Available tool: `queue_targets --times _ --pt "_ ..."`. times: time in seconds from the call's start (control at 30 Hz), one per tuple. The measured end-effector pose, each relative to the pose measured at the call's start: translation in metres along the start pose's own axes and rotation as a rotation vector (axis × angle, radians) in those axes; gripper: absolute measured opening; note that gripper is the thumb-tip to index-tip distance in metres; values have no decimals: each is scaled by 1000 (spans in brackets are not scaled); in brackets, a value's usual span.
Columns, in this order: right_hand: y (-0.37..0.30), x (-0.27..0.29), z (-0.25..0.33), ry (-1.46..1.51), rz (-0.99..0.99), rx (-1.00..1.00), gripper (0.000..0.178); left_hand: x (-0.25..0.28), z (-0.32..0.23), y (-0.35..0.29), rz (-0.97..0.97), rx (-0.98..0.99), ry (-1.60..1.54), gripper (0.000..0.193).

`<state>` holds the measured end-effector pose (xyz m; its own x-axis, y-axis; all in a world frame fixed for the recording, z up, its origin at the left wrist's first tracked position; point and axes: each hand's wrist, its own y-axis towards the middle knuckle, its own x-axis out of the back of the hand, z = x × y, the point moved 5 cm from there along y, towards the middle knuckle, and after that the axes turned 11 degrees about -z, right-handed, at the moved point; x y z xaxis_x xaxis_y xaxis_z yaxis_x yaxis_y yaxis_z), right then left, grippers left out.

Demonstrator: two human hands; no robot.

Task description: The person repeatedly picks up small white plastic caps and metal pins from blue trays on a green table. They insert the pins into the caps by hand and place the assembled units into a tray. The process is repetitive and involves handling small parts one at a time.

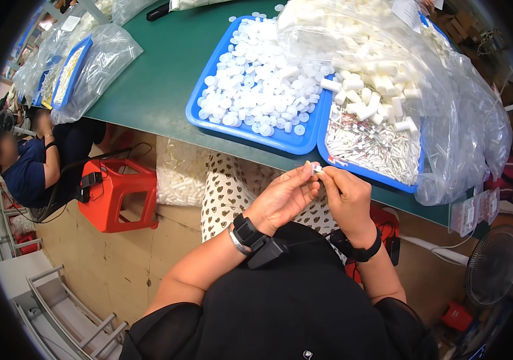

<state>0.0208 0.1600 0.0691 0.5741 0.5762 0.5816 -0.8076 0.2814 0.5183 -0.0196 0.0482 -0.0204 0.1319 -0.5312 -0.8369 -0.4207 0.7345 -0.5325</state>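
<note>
L hand (284, 201) & R hand (351, 195) tog., both clamped on tiny white pc (317, 170), just nr disc tray (256, 140). Risk: scant fingertip grip, pc may slip to floor (106, 258).

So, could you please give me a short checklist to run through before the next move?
1. Small white piece held: ok, pinched between the left-hand grip and right-hand grip.
2. Exact fit of that piece: cannot tell, too small and partly covered by fingertips.
3. White discs all inside the left blue tray: not ok, a few lie on the green table past its far edge.
4. Near part of the right blue tray uncovered: ok, thin white pieces show there.
5. Clear plastic bag off both trays: not ok, it overlaps their far parts in this view.
</note>
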Motion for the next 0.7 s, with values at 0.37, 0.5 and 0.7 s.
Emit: queue_targets --times 0.37,0.5,0.7 --pt "-2 -5 -12 178 128 -321 9 -5 -12 -3 -71 -122 195 30" --pt "28 9 -29 90 46 -289 14 -6 -22 -5 -75 -203 243 34" --pt "57 -14 -44 -269 287 21 11 -13 -22 -11 -143 -276 304 35"
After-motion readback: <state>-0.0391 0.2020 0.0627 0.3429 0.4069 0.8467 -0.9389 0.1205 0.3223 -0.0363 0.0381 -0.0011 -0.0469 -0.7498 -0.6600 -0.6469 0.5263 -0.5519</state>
